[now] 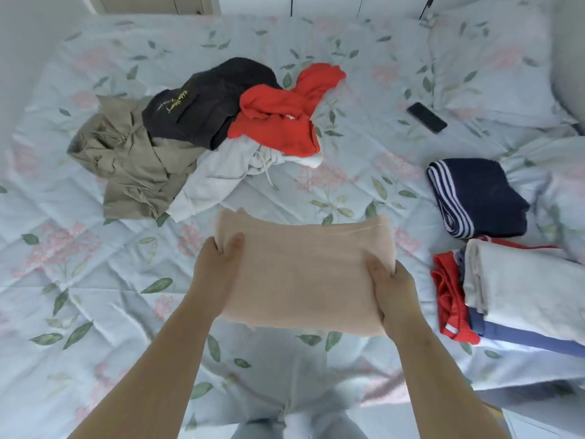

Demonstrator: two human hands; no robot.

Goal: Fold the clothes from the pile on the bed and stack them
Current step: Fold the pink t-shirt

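Both hands, left [218, 264] and right [392, 289], grip a folded peach cloth [304, 274] above the flowered bedspread [95, 280]; a phone [426, 117] lies near the pillow [500, 74].

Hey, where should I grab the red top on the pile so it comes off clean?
Set the peach cloth down first. Then probably pinch the red top from above at its bunched middle ridge: it lies uppermost on the pile, overlapping the dark garment and white hoodie, so lifting straight up should free it.
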